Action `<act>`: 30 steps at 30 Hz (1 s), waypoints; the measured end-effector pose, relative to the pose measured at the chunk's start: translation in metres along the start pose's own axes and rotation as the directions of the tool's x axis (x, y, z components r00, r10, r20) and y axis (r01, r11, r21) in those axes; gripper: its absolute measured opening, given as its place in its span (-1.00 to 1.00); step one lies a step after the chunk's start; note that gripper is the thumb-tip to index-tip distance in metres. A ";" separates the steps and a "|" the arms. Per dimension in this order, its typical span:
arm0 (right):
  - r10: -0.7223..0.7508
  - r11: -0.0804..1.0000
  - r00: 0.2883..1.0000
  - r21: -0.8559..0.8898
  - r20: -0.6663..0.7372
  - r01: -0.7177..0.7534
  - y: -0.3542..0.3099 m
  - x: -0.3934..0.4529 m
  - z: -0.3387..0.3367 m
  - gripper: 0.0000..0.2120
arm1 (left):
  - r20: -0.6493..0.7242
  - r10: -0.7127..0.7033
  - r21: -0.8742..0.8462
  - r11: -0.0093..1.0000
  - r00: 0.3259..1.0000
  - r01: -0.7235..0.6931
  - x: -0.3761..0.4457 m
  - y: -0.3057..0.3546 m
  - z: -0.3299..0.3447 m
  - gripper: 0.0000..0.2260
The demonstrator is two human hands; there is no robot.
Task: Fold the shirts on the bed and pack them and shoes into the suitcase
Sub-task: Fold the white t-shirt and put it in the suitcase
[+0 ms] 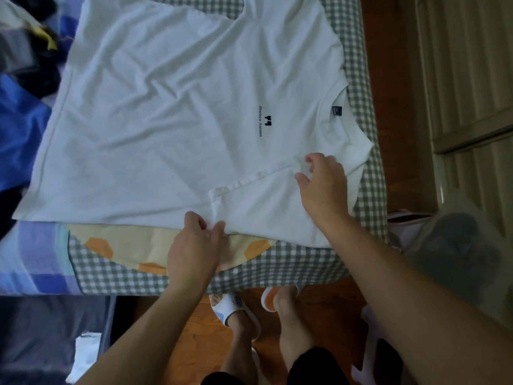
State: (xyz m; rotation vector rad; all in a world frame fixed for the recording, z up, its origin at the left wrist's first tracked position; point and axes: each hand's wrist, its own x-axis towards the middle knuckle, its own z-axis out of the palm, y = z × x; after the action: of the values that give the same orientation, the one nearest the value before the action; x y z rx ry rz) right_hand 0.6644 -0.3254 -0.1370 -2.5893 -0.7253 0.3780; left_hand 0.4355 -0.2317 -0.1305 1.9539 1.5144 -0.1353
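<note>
First fold begun on the shirt (166, 107).
Left hand (194, 245) pinches its near edge; right hand (322, 184), fingers loose, presses the folded sleeve; packing remains.

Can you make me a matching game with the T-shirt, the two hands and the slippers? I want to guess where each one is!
Things:
1. T-shirt
2. left hand
3. right hand
4. slippers

Places:
A. on the wooden floor
B. on the folded-in sleeve near the collar
C. spread flat on the bed
D. pinching the shirt's near edge

Pairs: 1-C, 2-D, 3-B, 4-A
</note>
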 end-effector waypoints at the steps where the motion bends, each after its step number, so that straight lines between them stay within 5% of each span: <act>1: -0.076 0.997 0.995 -0.035 -0.060 0.074 0.003 -0.010 -0.004 -0.67 | -0.049 0.169 0.080 0.983 0.984 -0.165 -0.001 -0.004 -0.002 -0.74; 2: -0.219 0.974 0.972 -0.085 -0.085 0.211 0.006 -0.024 -0.008 -0.64 | -0.063 0.365 0.164 0.922 0.929 -0.351 0.001 -0.010 -0.004 -0.76; 4: -0.524 0.832 0.845 -0.151 0.106 0.534 0.013 -0.060 -0.010 -0.56 | 0.014 0.631 0.326 0.731 0.776 -0.600 0.010 -0.029 -0.013 -0.68; 7: -0.563 0.663 0.696 -0.259 0.447 0.702 0.033 -0.096 0.002 -0.35 | 0.166 0.662 0.448 0.610 0.731 -0.654 0.037 -0.068 -0.038 -0.46; 11: -0.495 0.635 0.762 -0.425 0.417 0.645 0.043 -0.095 0.020 -0.42 | 0.168 0.523 0.600 0.618 0.835 -0.508 0.069 -0.122 -0.084 -0.38; 14: -0.470 0.637 0.792 -0.471 0.390 0.610 0.039 -0.090 0.027 -0.41 | 0.199 0.544 0.633 0.564 0.815 -0.530 0.089 -0.138 -0.105 -0.38; 17: -0.515 0.607 0.768 -0.470 0.381 0.640 0.040 -0.085 0.024 -0.47 | 0.248 0.569 0.622 0.527 0.784 -0.579 0.106 -0.136 -0.111 -0.16; 21: -0.571 0.526 0.718 -0.494 0.397 0.692 0.057 -0.085 0.004 -0.48 | 0.268 0.455 0.611 0.601 0.849 -0.516 0.105 -0.133 -0.116 0.01; 24: -0.520 0.492 0.711 -0.514 0.474 0.703 0.068 -0.094 -0.015 -0.46 | 0.291 0.507 0.627 0.540 0.811 -0.562 0.084 -0.141 -0.115 -0.29; 27: -0.554 0.511 0.599 -0.332 0.578 0.793 0.075 -0.100 -0.037 -0.36 | 0.300 0.463 0.623 0.567 0.834 -0.538 0.047 -0.147 -0.109 -0.44; 28: -0.557 0.583 0.619 -0.270 0.554 0.766 0.074 -0.098 -0.044 -0.37 | 0.267 0.423 0.635 0.599 0.866 -0.488 0.037 -0.145 -0.105 -0.43; 30: -0.426 0.853 0.851 -0.179 0.306 0.491 0.071 -0.082 -0.054 -0.51 | 0.201 0.350 0.624 0.674 0.915 -0.395 0.026 -0.128 -0.095 -0.23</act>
State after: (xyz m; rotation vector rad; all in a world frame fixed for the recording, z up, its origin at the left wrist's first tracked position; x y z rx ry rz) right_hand 0.6470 -0.4425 -0.1113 -2.4937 -1.5444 0.4949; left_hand 0.3003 -0.1429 -0.1226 2.7474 1.0485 -0.6219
